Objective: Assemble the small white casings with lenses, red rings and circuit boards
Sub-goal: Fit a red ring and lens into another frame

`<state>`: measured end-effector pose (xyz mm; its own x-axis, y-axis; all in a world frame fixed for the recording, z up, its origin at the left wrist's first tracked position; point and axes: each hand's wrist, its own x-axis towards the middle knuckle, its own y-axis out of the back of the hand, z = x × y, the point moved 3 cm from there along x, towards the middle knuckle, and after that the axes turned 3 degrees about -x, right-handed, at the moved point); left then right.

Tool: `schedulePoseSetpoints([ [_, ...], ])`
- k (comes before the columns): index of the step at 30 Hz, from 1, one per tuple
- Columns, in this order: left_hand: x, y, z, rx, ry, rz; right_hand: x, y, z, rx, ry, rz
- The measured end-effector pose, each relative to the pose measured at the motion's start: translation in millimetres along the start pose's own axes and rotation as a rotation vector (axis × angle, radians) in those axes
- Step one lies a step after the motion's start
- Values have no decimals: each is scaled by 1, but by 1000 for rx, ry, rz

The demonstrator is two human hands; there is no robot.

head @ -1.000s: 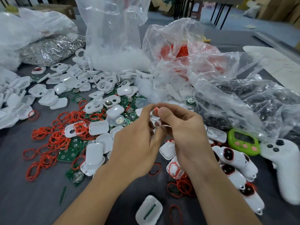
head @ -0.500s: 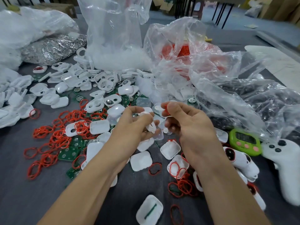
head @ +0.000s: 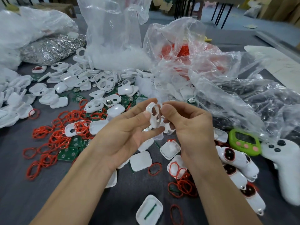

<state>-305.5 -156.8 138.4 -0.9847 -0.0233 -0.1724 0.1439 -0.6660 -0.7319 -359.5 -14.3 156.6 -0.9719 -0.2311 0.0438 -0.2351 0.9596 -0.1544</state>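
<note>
Left hand (head: pixel 128 137) pinching white two-hole casing (head: pixel 153 116) between thumb and fingertips, right hand (head: pixel 193 127) curled just right of it, thumb near casing rim, hold unclear, red rings (head: pixel 55 137) and circuit boards (head: pixel 68 154) left, loose casings (head: pixel 100 85) beyond, plastic bags (head: pixel 113 38) far.

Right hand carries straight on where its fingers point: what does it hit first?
Probably the casing that the left hand holds; the right hand points leftward at it, though depth is unclear.

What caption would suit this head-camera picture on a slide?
Left hand pinches a white two-hole casing, right hand curled beside it, above scattered red rings and green circuit boards.
</note>
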Motion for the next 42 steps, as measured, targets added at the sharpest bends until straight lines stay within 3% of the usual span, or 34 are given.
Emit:
schedulePoseSetpoints([
  [6,2,0,-4,72,-1,66,-6,-5,-1,-188,169,28],
  [15,2,0,-3,93,-159,114,-3,-5,-3,-142,182,-96],
  [25,-2,5,5,328,-215,50,-6,0,-8,-222,194,-143],
  [34,-3,7,6,394,-150,29,-3,4,-7,-260,85,-193],
  [42,0,9,0,367,-25,8,-5,8,-13,-589,256,-96],
])
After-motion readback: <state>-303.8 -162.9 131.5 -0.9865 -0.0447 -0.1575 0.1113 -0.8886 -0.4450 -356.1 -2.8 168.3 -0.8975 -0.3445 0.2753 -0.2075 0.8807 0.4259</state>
